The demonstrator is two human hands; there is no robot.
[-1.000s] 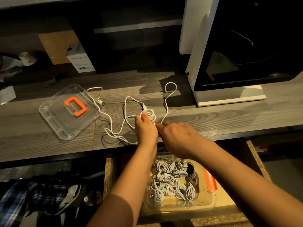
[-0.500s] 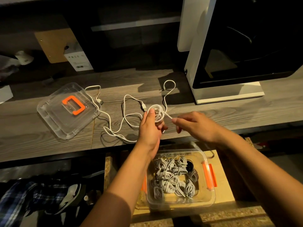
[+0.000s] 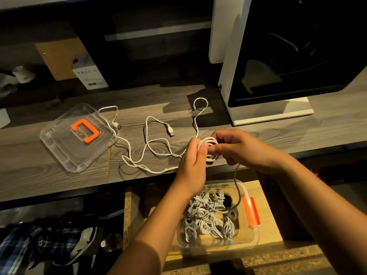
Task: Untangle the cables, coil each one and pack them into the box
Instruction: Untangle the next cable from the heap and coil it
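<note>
Where clenched by fingers [image 3: 194, 145] of left hand [image 3: 191, 162] and right hand [image 3: 245, 150], wound into small loops of thin white cable [image 3: 208, 139]; elsewhere trailing slack across surface [image 3: 59, 181].

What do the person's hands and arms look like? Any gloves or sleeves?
Both are bare. The left hand and the right hand wear no gloves, and I see no rings, watch or bracelet. The forearms are uncovered as far as the picture shows, with no sleeves in view.
</note>
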